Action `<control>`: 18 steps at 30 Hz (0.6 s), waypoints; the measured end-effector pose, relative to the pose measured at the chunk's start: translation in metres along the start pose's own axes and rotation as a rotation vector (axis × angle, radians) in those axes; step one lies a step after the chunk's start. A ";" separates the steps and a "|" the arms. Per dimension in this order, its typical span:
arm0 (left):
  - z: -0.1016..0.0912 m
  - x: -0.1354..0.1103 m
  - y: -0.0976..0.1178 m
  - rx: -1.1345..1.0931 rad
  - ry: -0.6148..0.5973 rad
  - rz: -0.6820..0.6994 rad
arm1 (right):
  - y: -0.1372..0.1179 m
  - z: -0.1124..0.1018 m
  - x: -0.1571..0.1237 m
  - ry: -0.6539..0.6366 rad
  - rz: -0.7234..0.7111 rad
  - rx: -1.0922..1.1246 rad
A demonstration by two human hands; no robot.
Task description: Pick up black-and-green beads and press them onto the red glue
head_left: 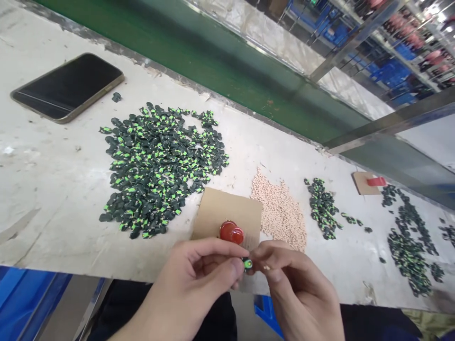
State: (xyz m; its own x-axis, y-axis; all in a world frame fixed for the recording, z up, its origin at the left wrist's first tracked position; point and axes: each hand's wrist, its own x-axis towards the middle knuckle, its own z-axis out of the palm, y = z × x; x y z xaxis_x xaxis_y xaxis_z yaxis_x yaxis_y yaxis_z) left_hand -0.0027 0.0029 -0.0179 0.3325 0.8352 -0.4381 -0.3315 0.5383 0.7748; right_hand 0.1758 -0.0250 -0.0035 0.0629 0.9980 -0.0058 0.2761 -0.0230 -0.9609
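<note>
My left hand (199, 279) pinches a small black-and-green figure piece (247, 264) between thumb and fingertips. Close beside it, my right hand (298, 279) is closed on a tiny beige piece (266, 267), which shows between thumb and index finger. The two hands nearly meet at the table's front edge. Just beyond them lies a cardboard sheet (227, 203) with a glossy red round blob or shallow cap (229, 231) on it. A spread of tiny beige pieces (279, 203) sits to the right of the cardboard. Left of it lies a large pile of black-and-green pieces (156, 166).
A phone (71, 83) rests at the far left of the white table (64, 189). Smaller groups of black-and-green pieces (323, 208) and dark pieces (408, 260) lie to the right, near another cardboard piece (364, 183). A green belt (220, 57) runs behind the table, with metal posts.
</note>
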 end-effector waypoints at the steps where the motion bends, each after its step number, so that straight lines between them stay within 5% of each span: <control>1: 0.001 0.000 0.000 -0.023 -0.022 -0.015 | -0.001 0.001 -0.001 0.002 0.008 0.021; 18: 0.003 -0.006 0.006 -0.093 -0.052 -0.100 | -0.006 0.002 -0.003 -0.018 -0.066 -0.049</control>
State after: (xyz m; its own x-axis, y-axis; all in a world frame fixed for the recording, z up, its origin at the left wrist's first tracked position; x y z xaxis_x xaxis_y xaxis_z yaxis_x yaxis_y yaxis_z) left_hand -0.0039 0.0006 -0.0090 0.4122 0.7715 -0.4847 -0.3745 0.6284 0.6818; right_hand 0.1719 -0.0282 0.0019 0.0260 0.9983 0.0521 0.3258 0.0408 -0.9445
